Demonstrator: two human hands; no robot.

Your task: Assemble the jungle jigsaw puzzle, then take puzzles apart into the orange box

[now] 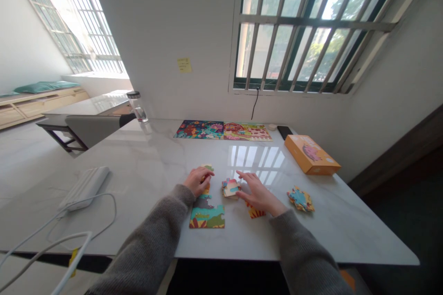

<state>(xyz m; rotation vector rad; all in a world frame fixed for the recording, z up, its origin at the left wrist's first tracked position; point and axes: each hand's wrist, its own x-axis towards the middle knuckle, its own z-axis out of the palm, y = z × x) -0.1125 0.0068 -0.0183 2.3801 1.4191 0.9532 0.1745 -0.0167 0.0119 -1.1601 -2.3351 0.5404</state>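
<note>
Gray sleeves (148,235) at bottom of frame. Lower centre: left grip (198,180) curled over part-joined puzzle (207,216), cannot tell whether holding anything; right grip (258,192) loosely open at stacked pieces (230,188).

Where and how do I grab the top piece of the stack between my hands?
Probably pinch the top piece by its near and far edges, coming from the right: it looks flat, and your right hand is on that side, thumb and forefinger spread.
</note>
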